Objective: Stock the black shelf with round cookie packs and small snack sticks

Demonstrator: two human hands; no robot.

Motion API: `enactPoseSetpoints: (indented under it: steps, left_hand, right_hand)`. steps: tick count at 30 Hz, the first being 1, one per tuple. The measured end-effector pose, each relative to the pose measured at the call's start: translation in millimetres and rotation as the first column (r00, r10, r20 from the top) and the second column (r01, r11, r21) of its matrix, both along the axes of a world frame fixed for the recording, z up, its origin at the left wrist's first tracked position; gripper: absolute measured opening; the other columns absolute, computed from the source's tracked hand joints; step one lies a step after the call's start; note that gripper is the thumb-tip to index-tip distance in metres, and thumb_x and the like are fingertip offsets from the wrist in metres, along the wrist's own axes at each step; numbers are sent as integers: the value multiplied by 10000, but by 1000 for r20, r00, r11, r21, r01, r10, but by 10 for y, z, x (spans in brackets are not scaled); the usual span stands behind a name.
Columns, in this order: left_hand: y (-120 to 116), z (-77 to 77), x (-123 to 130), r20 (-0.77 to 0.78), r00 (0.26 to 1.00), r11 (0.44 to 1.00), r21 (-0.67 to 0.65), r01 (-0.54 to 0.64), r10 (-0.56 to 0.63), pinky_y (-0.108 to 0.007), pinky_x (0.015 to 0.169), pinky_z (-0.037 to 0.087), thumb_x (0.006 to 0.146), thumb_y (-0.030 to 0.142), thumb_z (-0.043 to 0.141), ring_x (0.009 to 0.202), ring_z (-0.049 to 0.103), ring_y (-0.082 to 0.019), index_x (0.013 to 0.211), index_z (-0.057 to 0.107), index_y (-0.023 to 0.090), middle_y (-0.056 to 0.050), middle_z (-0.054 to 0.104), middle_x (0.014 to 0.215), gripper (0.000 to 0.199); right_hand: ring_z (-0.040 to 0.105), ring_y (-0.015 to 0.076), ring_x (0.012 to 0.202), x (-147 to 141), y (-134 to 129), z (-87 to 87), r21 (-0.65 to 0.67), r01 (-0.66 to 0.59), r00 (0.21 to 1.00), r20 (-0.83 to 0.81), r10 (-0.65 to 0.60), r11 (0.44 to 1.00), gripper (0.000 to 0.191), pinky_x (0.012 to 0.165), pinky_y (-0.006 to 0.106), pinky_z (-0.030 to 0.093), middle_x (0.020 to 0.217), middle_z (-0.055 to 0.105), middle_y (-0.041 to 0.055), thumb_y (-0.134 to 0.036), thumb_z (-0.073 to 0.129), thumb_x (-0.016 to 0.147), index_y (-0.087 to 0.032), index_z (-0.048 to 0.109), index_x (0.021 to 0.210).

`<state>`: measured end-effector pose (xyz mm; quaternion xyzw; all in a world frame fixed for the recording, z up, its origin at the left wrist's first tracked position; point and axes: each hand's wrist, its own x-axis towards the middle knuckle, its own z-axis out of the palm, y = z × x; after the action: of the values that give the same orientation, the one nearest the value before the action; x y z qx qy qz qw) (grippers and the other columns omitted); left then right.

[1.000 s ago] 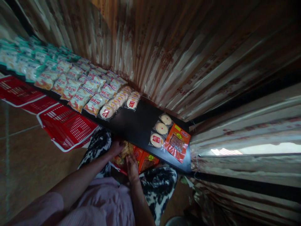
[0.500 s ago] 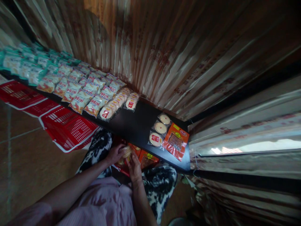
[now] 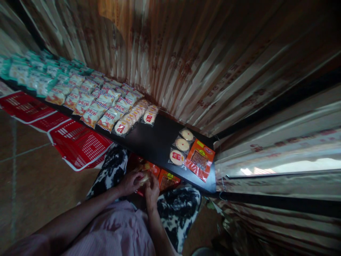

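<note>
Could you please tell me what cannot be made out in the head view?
All in the head view:
Yellowish item: blurred, partly covered by the left hand and right hand.
Lower orange packet: partly hidden by the black shelf.
Leftmost green bag: cut by the left edge.
Round object: cut by the bottom edge.

On the black shelf (image 3: pixel 157 138), teal-and-white packets (image 3: pixel 36 76) sit at left, then white packets (image 3: pixel 93 113) with blue-striped edges and red lettering, pale rounds (image 3: pixel 122 127) with red labels, and, at right, an orange pouch (image 3: pixel 200 160) with yellow patches. The wrapped item (image 3: pixel 145 177) nearer is yellowish; the red baskets (image 3: pixel 85 144) at left have white rims. Mottled black-and-white trousers (image 3: pixel 179 209) meet a pinkish-lilac shirt (image 3: pixel 117 229), and the far brown-beige curtain (image 3: pixel 170 64) bears reddish-brown print.
</note>
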<state>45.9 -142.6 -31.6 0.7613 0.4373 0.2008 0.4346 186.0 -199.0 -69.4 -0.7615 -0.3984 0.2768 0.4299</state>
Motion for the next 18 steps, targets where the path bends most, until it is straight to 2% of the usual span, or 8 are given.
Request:
enactPoseSetpoints:
  steps: [2, 5, 8, 12, 15, 18]
  left_hand:
    - [-32, -14, -2, 5, 1000, 1000, 13, 22, -22, -283, 959, 362, 655, 120, 515, 1016, 544, -185, 937, 599, 185, -57, 644, 1027, 301]
    - [-62, -43, -6, 49, 999, 1000, -17, 24, -23, -269, 973, 358, 700, 160, 506, 1060, 537, -178, 997, 593, 192, -55, 634, 1088, 310]
    - [-60, -67, -9, 82, 996, 996, -90, -17, 25, -257, 959, 378, 776, 263, 472, 1068, 547, -173, 1057, 583, 193, -56, 628, 1122, 311]
    - [-21, -40, -9, 108, 989, 978, -192, -78, 100, -255, 917, 418, 808, 360, 445, 1032, 574, -177, 1063, 594, 184, -53, 646, 1100, 343]
    - [1, 11, -7, 134, 981, 967, -230, -107, 140, -260, 887, 441, 818, 376, 426, 997, 594, -178, 1050, 606, 181, -53, 663, 1065, 352]
    - [-4, 36, -1, 123, 984, 971, -216, -98, 127, -277, 889, 447, 808, 373, 447, 1003, 594, -186, 1049, 616, 194, -47, 668, 1060, 344]
  right_hand:
    - [495, 241, 1124, 10, -10, 49, 33, -26, 999, 49, 25, 999, 411, 963, 384, 369, 1207, 542, 151, -263, 418, 736, -114, 630, 1055]
    - [536, 222, 1061, 36, -15, 77, 50, -75, 997, 31, 74, 996, 369, 941, 373, 388, 1104, 607, 133, -228, 393, 751, -122, 658, 985]
    - [565, 219, 1008, 49, -20, 90, 42, -93, 996, -3, 93, 995, 348, 922, 378, 404, 1034, 648, 122, -257, 419, 777, -122, 655, 994]
    - [550, 228, 1047, 32, -17, 162, 84, -97, 995, -13, 98, 992, 360, 935, 386, 395, 1095, 633, 116, -343, 502, 777, -147, 641, 1046]
    - [557, 224, 1051, 12, -11, 208, 92, -92, 993, -67, 98, 992, 382, 938, 375, 398, 1106, 633, 113, -380, 515, 779, -159, 635, 1066]
    - [573, 228, 1037, 4, -8, 198, 68, -59, 982, -175, 70, 996, 408, 918, 363, 420, 1113, 634, 116, -392, 539, 758, -158, 629, 1080]
